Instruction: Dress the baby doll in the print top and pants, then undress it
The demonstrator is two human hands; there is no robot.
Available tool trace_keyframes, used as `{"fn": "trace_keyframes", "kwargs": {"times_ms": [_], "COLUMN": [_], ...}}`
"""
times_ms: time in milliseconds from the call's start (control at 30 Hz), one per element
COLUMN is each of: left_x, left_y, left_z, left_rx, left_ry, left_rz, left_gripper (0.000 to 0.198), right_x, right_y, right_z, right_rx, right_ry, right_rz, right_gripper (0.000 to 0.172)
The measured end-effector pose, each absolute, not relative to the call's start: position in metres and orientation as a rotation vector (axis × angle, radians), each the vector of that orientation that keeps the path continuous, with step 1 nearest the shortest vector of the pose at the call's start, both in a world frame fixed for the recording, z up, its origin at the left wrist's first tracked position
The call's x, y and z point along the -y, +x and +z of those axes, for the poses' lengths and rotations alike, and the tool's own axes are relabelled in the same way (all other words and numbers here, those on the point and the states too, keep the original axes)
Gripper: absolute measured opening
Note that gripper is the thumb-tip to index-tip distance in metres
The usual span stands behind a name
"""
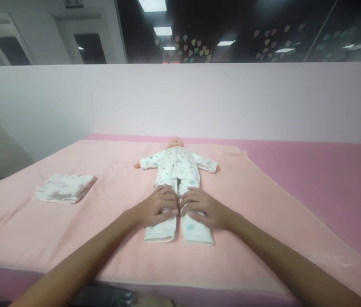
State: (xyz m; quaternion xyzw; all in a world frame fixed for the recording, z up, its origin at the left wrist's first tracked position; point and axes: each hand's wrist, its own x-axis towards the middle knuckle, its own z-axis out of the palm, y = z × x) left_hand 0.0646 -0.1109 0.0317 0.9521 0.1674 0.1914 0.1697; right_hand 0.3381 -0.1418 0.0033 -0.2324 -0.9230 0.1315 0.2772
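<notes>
A baby doll (176, 142) lies on its back, arms spread, head towards the wall. It wears a white printed buttoned top (178, 164) and white trousers (196, 233). My left hand (159, 204) is curled over the trouser leg on the left, thumb towards the hem. Over the other leg, my right hand (203, 207) is curled the same way. The fingertips of both hands come close together between the legs. The trouser cuffs lie flat below my hands, and the doll's feet do not show.
A folded white printed cloth (67, 188) lies to the left on the peach sheet (110, 251). Pink mat (295, 170) shows beyond the sheet on the right. A low white wall (180, 100) stands behind, with dark glass (231, 25) above it.
</notes>
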Motion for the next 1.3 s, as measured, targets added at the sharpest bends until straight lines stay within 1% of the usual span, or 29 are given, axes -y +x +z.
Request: {"fn": "trace_keyframes", "kwargs": {"times_ms": [133, 233, 367, 433, 533, 600, 667, 733, 800, 867, 1000, 1100, 1200, 1300], "left_x": [0.115, 0.121, 0.124, 0.122, 0.11, 0.096, 0.079, 0.061, 0.044, 0.03, 0.012, 0.009, 0.011, 0.015], "left_y": [0.064, 0.065, 0.062, 0.06, 0.059, 0.062, 0.069, 0.077, 0.082, 0.083, 0.076, 0.073, 0.073, 0.072], "left_z": [0.035, 0.034, 0.036, 0.041, 0.053, 0.06, 0.062, 0.056, 0.039, 0.017, -0.021, -0.027, -0.025, -0.021], "left_rx": [-0.395, -0.382, -0.371, -0.349, -0.402, -0.513, -0.664, -0.816, -0.934, -1.016, -1.139, -1.108, -1.054, -1.1], "left_ry": [2.702, 2.677, 2.663, 2.628, 2.558, 2.511, 2.427, 2.313, 2.228, 2.179, 2.02, 2.011, 2.014, 2.009], "left_rz": [0.479, 0.447, 0.444, 0.451, 0.61, 0.825, 1.069, 1.247, 1.319, 1.326, 1.266, 1.263, 1.258, 1.261], "left_gripper": [0.016, 0.015, 0.019, 0.022, 0.032, 0.039, 0.043, 0.042, 0.041, 0.042, 0.054, 0.055, 0.055, 0.054], "right_x": [0.145, 0.147, 0.15, 0.15, 0.138, 0.121, 0.098, 0.076, 0.059, 0.048, 0.041, 0.041, 0.041, 0.041], "right_y": [0.333, 0.33, 0.331, 0.333, 0.336, 0.336, 0.333, 0.33, 0.33, 0.332, 0.339, 0.341, 0.34, 0.341], "right_z": [0.003, 0.003, 0.005, 0.011, 0.025, 0.034, 0.038, 0.033, 0.019, 0.0, -0.031, -0.036, -0.034, -0.033], "right_rx": [2.523, 2.531, 2.511, 2.473, 2.295, 2.134, 1.987, 1.875, 1.826, 1.835, 1.836, 1.819, 1.817, 1.825], "right_ry": [-0.567, -0.57, -0.531, -0.5, -0.534, -0.608, -0.743, -0.913, -1.018, -1.062, -1.098, -1.095, -1.103, -1.112], "right_rz": [0.358, 0.352, 0.427, 0.508, 0.566, 0.477, 0.323, 0.194, 0.14, 0.163, 0.297, 0.327, 0.342, 0.355], "right_gripper": [0.021, 0.018, 0.024, 0.03, 0.041, 0.04, 0.035, 0.035, 0.039, 0.045, 0.053, 0.055, 0.057, 0.058]}}
